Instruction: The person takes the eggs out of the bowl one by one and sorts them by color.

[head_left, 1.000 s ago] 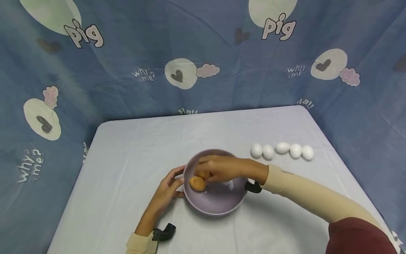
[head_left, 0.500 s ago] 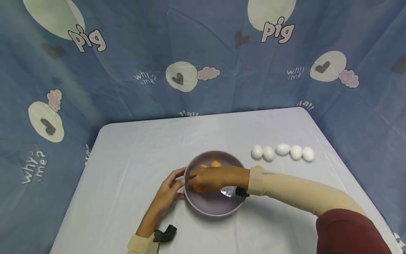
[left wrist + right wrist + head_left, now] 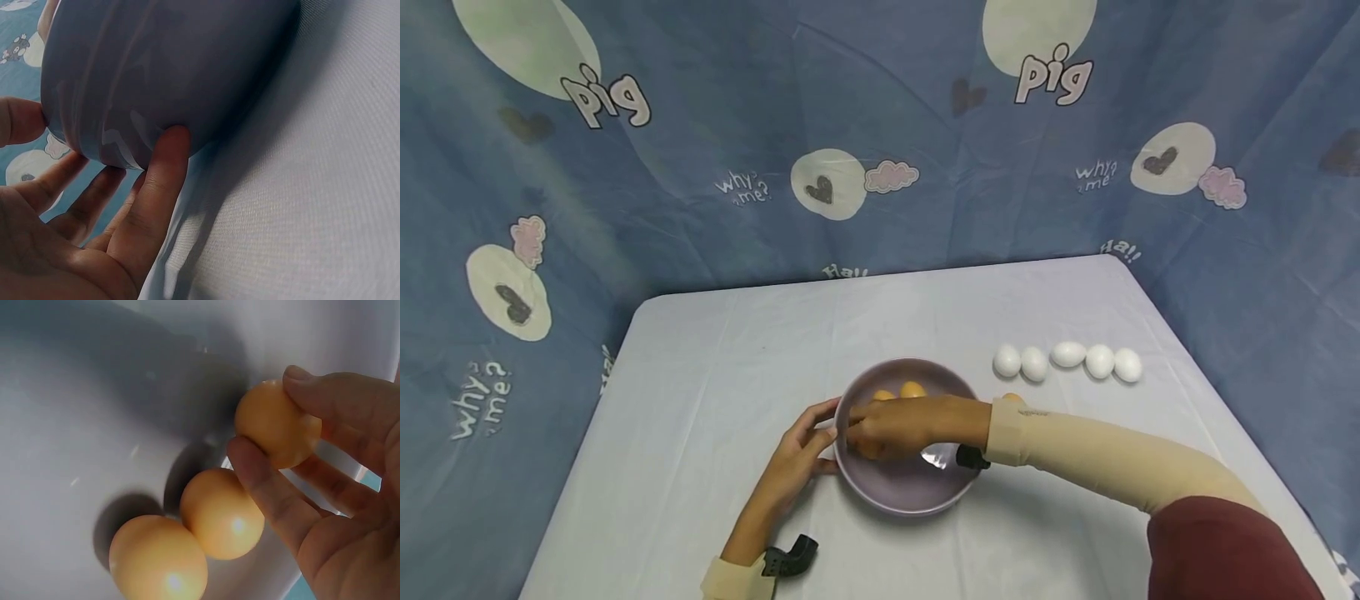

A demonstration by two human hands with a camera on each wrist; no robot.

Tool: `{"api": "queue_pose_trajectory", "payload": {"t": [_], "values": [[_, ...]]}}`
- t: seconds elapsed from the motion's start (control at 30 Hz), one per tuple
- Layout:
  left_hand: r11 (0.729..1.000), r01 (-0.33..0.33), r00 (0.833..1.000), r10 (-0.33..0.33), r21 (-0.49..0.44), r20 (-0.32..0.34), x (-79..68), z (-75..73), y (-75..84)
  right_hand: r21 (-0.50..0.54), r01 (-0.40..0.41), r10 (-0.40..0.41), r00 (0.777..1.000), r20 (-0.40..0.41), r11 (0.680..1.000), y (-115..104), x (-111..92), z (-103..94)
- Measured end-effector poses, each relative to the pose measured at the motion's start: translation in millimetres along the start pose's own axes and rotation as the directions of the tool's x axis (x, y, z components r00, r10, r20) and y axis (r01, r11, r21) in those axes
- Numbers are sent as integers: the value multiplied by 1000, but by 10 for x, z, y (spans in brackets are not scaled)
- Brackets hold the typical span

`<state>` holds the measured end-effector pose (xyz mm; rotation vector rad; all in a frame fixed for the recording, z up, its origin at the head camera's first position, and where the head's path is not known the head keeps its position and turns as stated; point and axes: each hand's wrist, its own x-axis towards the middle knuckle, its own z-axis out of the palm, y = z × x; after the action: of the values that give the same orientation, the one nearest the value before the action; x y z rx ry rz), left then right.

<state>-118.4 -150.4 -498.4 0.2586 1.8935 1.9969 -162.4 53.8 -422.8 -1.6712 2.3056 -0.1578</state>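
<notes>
Inside a mauve bowl (image 3: 910,502), my right hand (image 3: 898,423) pinches a brown egg (image 3: 275,425) between thumb and fingertips, low by the bowl's left wall. Two more brown eggs lie in the bowl in the right wrist view: one brown egg (image 3: 222,512) beside my fingers, another brown egg (image 3: 159,559) touching it. In the head view the held egg is mostly hidden beneath the right hand. My left hand (image 3: 797,454) touches the bowl's left outer wall. Its fingers are spread and mostly straight, their tips against the wall in the left wrist view.
Several white eggs (image 3: 1067,354) stand in a row to the right of the bowl on the white-covered table (image 3: 722,367). One brown egg (image 3: 1013,397) sits on the table, partly hidden behind the right sleeve. A blue printed curtain (image 3: 887,225) hangs behind and along the sides.
My right hand has moved left and nearer me inside the bowl, onto the lower-left egg. Two brown eggs now show behind it, and another on the table. The left hand stays put.
</notes>
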Motion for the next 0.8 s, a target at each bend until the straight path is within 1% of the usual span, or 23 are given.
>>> {"api": "queue_pose_trajectory", "payload": {"t": [0.17, 0.27, 0.37, 0.47, 0.57, 0.63, 0.8], "values": [[1000, -12, 1000, 12, 9, 5, 21, -11, -14, 2, -19, 19, 999, -31, 1000, 5, -77, -38], [1000, -14, 1000, 14, 3, 11, 11, -10, -20, 16, -46, 47, 998, -51, 999, -5, -178, -102], [1000, -4, 1000, 4, -8, 9, -4, 5, -28, 73, -69, 75, 993, -93, 995, 0, -333, -196], [1000, -5, 1000, 5, -6, 6, -8, 13, -31, 166, -95, 118, 983, -137, 981, 34, -541, -318], [1000, -8, 1000, 8, 4, 5, -7, 8, -31, 240, -138, 184, 965, -184, 961, 85, -787, -440], [1000, -8, 1000, 8, 6, 5, -10, 10, -25, 294, -177, 244, 947, -209, 939, 119, -962, -504], [1000, -22, 1000, 21, 17, 12, -12, 20, -5, 376, -253, 370, 886, -279, 891, 198, -1391, -584]]}}
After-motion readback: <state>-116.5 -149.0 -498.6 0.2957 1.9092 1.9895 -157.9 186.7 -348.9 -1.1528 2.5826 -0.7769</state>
